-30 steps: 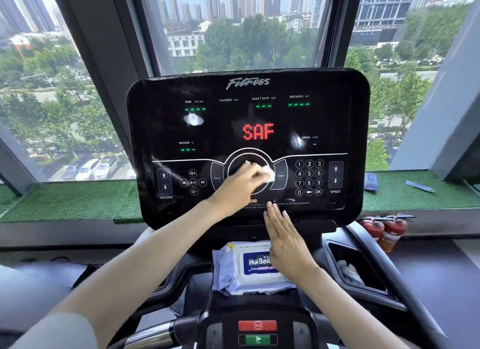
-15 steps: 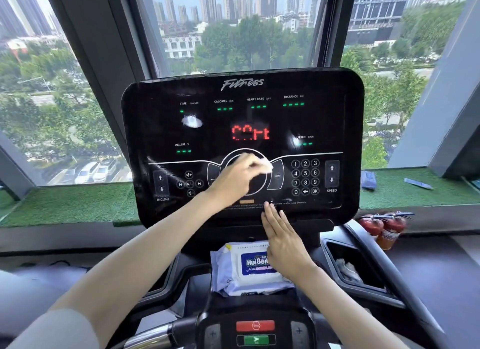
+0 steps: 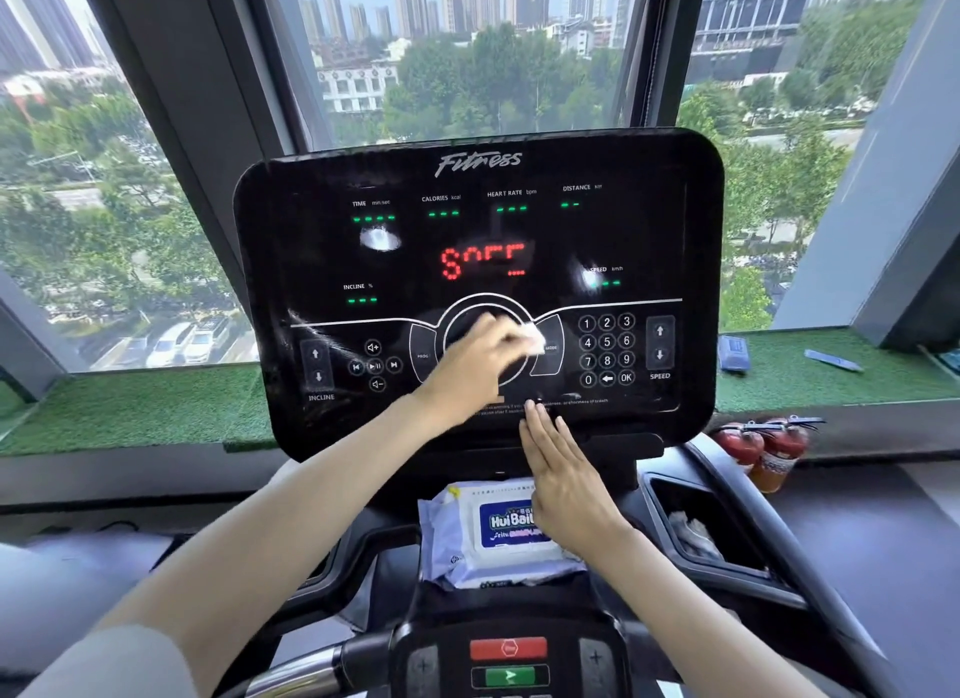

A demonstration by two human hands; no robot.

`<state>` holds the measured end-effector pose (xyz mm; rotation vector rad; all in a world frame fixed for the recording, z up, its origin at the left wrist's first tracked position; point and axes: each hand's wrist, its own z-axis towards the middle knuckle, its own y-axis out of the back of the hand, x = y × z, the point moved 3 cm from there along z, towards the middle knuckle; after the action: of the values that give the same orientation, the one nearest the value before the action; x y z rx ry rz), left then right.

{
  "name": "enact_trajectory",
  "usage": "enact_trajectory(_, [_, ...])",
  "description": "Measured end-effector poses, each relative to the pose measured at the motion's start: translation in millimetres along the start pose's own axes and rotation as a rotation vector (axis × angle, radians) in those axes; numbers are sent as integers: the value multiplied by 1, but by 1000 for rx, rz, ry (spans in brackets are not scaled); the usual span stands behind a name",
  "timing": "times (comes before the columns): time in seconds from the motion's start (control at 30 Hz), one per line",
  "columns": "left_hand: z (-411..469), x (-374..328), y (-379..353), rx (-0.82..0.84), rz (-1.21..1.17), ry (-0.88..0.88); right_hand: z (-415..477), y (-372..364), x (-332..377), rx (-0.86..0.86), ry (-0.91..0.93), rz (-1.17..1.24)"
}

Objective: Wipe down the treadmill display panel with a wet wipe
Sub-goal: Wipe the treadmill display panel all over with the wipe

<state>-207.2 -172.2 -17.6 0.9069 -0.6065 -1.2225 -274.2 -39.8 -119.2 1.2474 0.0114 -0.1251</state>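
The black treadmill display panel (image 3: 649,240) fills the middle of the view, with red letters and green dashes lit. My left hand (image 3: 475,365) presses a white wet wipe (image 3: 532,338) against the round centre control, the wipe sticking out past my fingertips toward the number keys. My right hand (image 3: 563,476) lies flat with fingers together, its fingertips on the panel's bottom edge and its palm over a pack of wet wipes (image 3: 467,536) on the console shelf. Part of the pack's blue label is hidden by that hand.
A side pocket (image 3: 711,536) at right holds a crumpled white wipe. Red and green buttons (image 3: 509,663) sit on the handlebar unit below. Two fire extinguishers (image 3: 763,450) stand right of the console. Green turf sill (image 3: 130,411) and windows lie behind.
My left hand has slid the wipe slightly up and to the right over the centre control. The red display text has changed. My right hand has stayed in place.
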Motion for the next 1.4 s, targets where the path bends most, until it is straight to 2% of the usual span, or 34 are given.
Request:
enact_trajectory(0.07, [-20, -11, -9, 229, 25, -222, 0, 0, 0, 3, 3, -1])
enact_trajectory(0.1, [-23, -10, -8, 271, 36, -258, 0, 0, 0, 4, 4, 0])
enact_trajectory(0.13, [-20, -6, -3, 245, 44, -238, 0, 0, 0, 5, 5, -2])
enact_trajectory(0.17, [-13, 1, 2, 176, 48, -167, 0, 0, 0, 2, 6, -5])
enact_trajectory(0.27, [5, 19, 19, -176, -59, 187, -1, 0, 0, 14, 1, -20])
enact_trajectory(0.3, [3, 20, 18, -240, -78, 246, -1, 1, 0, 19, -3, -26])
enact_trajectory(0.33, [-1, 17, 13, -225, -63, 242, -1, 1, 0, 21, -5, -30])
enact_trajectory(0.43, [-34, -3, -13, 103, 26, -63, 0, 0, 0, 27, -4, -25])
enact_trajectory(0.5, [-46, -1, -13, 220, 33, -160, -1, -1, 1, 26, 0, -25])
enact_trajectory(0.57, [-37, 13, 1, 107, 5, -45, -1, 0, 1, 22, 1, -33])
enact_trajectory(0.67, [-29, 28, 15, -218, -66, 246, -1, 0, 1, 13, -3, -38])
enact_trajectory(0.7, [-33, 25, 12, -236, -55, 264, -1, 0, 2, 10, 0, -39])
enact_trajectory(0.73, [-38, 17, 4, -167, -22, 212, -1, 0, 1, 7, 6, -42])
enact_trajectory(0.83, [-66, -4, -18, 190, 25, -81, -2, 0, -1, 1, 36, -54])
enact_trajectory(0.87, [-69, 0, -15, 214, 22, -88, -2, 0, -4, -8, 48, -61])
enact_trajectory(0.93, [-62, 16, -2, 57, 20, 28, -6, 1, -11, -24, 52, -70])
enact_trajectory(1.0, [-57, 32, 13, -196, -3, 223, -11, 2, -19, -28, 30, -65])
enact_trajectory(1.03, [-59, 36, 13, -272, -18, 286, -15, 2, -21, -34, 22, -63])
enact_trajectory(1.1, [-63, 23, 1, -237, -1, 246, -20, 3, -23, -53, 11, -57])
enact_trajectory(1.2, [-77, -5, -28, 97, 29, -27, -22, 4, -25, -69, -12, -45])
enact_trajectory(1.23, [-77, -5, -28, 129, 31, -48, -22, 5, -25, -67, -14, -43])
enact_trajectory(1.27, [-74, 0, -23, 89, 28, -22, -22, 5, -26, -61, -18, -43])
enact_trajectory(1.4, [-73, 24, 2, -256, -8, 275, -22, 2, -24, -31, -60, -34])
